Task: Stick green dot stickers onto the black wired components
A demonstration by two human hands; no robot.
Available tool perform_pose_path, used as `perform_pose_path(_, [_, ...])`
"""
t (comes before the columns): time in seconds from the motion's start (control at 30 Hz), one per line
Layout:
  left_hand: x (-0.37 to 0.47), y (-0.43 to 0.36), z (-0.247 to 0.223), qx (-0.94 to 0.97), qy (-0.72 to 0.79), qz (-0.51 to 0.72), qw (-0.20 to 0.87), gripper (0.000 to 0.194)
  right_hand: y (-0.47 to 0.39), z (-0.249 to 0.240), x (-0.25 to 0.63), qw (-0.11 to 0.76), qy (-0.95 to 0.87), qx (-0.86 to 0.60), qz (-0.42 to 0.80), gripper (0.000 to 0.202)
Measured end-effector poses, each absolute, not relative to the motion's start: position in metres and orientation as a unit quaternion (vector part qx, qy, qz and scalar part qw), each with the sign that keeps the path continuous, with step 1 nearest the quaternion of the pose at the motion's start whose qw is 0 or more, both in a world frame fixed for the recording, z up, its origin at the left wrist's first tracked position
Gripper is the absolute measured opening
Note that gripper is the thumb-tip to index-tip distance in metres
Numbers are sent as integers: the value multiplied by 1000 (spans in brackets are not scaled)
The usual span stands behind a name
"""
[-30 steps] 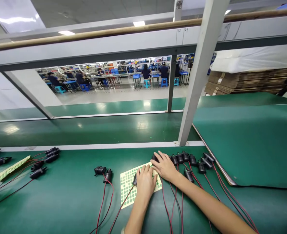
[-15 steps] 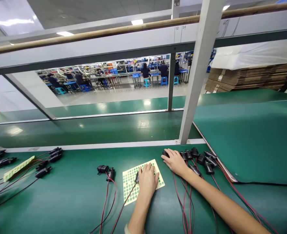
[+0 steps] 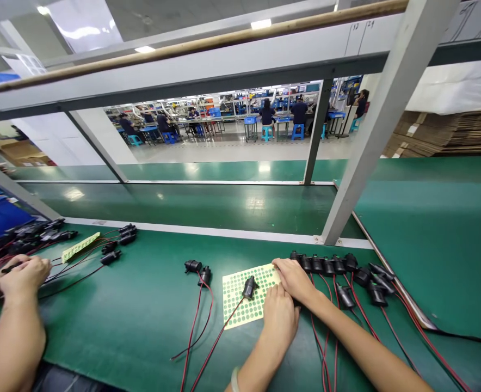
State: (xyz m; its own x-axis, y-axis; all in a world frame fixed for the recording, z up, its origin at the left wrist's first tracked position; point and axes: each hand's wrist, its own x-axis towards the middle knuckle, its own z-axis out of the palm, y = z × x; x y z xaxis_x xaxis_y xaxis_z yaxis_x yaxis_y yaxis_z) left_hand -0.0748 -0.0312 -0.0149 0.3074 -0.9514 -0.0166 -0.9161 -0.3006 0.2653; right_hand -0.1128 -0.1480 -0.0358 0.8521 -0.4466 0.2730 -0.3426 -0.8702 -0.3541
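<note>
A pale yellow sheet of round green stickers (image 3: 234, 296) lies on the green bench. My left hand (image 3: 280, 316) is at the sheet's lower right edge, fingers bent over it, fingertips partly hidden. Fingers of my right hand (image 3: 295, 280) close on the upper right corner of the sheet, just beyond the left. On the sheet rests a black pump-like part (image 3: 249, 287) with a red and black lead, touched by neither hand. Two similar black parts (image 3: 204, 276) sit left of the sheet. A row of several more black parts (image 3: 328, 266) stands right of my right hand.
At the far left a co-worker's hands (image 3: 22, 277) work near a heap of black parts (image 3: 32, 234) and another sticker sheet (image 3: 80, 246). A white post (image 3: 371, 147) rises from the bench's back edge. A raised green panel (image 3: 432, 245) lies at right.
My right hand has left the row of black parts and come to the sheet's corner. The left hand has slid right, uncovering the black part on the sheet. The view has swung left.
</note>
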Motion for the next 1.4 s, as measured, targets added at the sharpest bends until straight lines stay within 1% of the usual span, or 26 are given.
perform_pose_path(0.13, [-77,-29,-18,799,-583,-114,92,50,-150,-42,-110,167,216,-950,-154,13])
perform_pose_path(0.23, [-78,-27,-24,786,-603,-94,97,63,-151,-45,-110,177,222,-949,-140,16])
perform_pose_path(0.3, [-78,-26,-27,778,-613,-79,114,67,-151,-46,-108,180,226,-948,-133,20])
perform_pose_path(0.37, [-78,-25,-30,774,-617,-73,124,68,-152,-46,-106,182,227,-948,-125,24])
perform_pose_path(0.5, [-77,-25,-35,761,-639,-64,97,69,-154,-44,-104,187,223,-950,-110,35])
perform_pose_path(0.6, [-78,-26,-41,755,-647,-59,90,71,-155,-42,-103,196,221,-949,-109,38])
perform_pose_path(0.67, [-79,-26,-45,755,-647,-56,93,72,-154,-42,-103,208,221,-946,-112,36])
perform_pose_path(0.8, [-81,-27,-47,750,-653,-36,97,74,-151,-45,-105,240,226,-935,-130,25])
perform_pose_path(0.9, [-77,-27,-38,752,-649,-49,106,68,-152,-49,-106,269,231,-923,-151,23])
perform_pose_path(0.93, [-73,-27,-33,757,-639,-62,123,61,-152,-50,-107,280,232,-918,-158,24])
perform_pose_path(1.03, [-52,-27,-17,793,-571,-77,198,29,-154,-53,-109,318,233,-901,-182,27])
perform_pose_path(1.07, [-43,-27,-13,808,-541,-65,225,26,-155,-55,-110,332,234,-894,-190,27])
perform_pose_path(1.17, [-15,-29,-9,824,-478,-29,302,26,-154,-58,-110,368,236,-873,-215,27])
perform_pose_path(1.23, [0,-31,-14,815,-474,-37,332,32,-152,-59,-111,386,233,-862,-231,27])
perform_pose_path(1.3, [8,-33,-19,803,-489,-57,336,35,-151,-60,-111,398,225,-855,-244,27])
perform_pose_path(1.4, [12,-35,-24,786,-514,-83,333,31,-150,-59,-112,411,211,-850,-252,29])
